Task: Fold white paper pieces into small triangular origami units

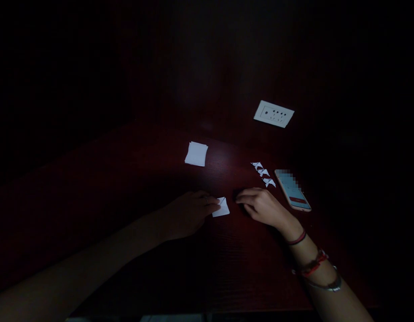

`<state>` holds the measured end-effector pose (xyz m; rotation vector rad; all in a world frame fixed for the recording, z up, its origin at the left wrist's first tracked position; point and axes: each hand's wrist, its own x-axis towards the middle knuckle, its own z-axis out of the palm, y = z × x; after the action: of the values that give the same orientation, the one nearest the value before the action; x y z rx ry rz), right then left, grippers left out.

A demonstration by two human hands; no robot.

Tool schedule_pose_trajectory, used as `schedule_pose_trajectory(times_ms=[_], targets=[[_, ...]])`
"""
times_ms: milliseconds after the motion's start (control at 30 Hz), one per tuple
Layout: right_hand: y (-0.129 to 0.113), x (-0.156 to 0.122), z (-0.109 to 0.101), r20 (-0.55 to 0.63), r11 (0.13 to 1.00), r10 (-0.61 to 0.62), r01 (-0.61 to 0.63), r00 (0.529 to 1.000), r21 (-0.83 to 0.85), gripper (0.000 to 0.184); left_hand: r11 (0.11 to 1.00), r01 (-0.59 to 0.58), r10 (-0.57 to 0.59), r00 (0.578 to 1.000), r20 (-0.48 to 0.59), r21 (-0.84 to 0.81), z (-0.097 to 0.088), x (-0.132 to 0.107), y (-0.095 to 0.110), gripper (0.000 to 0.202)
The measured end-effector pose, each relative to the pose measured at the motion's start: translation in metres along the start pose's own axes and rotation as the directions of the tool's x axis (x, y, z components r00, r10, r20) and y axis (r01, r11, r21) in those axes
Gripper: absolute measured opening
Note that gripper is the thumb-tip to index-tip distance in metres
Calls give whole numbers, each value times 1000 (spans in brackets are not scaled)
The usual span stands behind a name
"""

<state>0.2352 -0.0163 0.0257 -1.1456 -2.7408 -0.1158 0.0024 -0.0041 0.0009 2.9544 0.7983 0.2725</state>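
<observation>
Forearms (93, 264), right grip (264, 208) spread, left grip (190, 213) touching paper (223, 210), pinch unclear, phone (292, 190) text unreadable

Dark red table (234, 255), mostly in shadow, with a faint sheen near its middle.
Taking the folded white sheet (224, 210) as the clock's centre, its left side hidden from view, a slightly uneven stack (196, 154) of white squares lies at 11 o'clock. At 2 o'clock three small white folded pieces (263, 172) sit in a close row slanting from 11 towards 5. Just beyond them, between 2 and 3, a phone (297, 196) lies screen up and lit, its lower end pointing to 5. Wood grain shows towards 6 o'clock.
</observation>
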Motion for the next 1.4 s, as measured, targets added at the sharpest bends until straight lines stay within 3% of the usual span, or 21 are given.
schedule_pose_trajectory(times_ms=[167,433,867,1067,1400], targets=[[-4,2,2,18,998,-48,47,999,32,38,999,1,-2,1000,-22,-42,-2,4,-2,42],[-7,5,4,59,998,-42,40,997,40,36,999,-21,20,999,-46,-33,-3,4,-5,44],[-7,6,5,19,997,-31,30,999,64,37,998,-22,19,999,-51,-54,-3,4,-2,43],[-9,7,3,18,996,18,-19,1000,89,35,995,-46,40,997,-67,-90,-5,1,-6,44],[-11,5,-2,71,987,-33,21,997,162,40,984,-116,107,991,-76,-133,-7,0,-20,43]])
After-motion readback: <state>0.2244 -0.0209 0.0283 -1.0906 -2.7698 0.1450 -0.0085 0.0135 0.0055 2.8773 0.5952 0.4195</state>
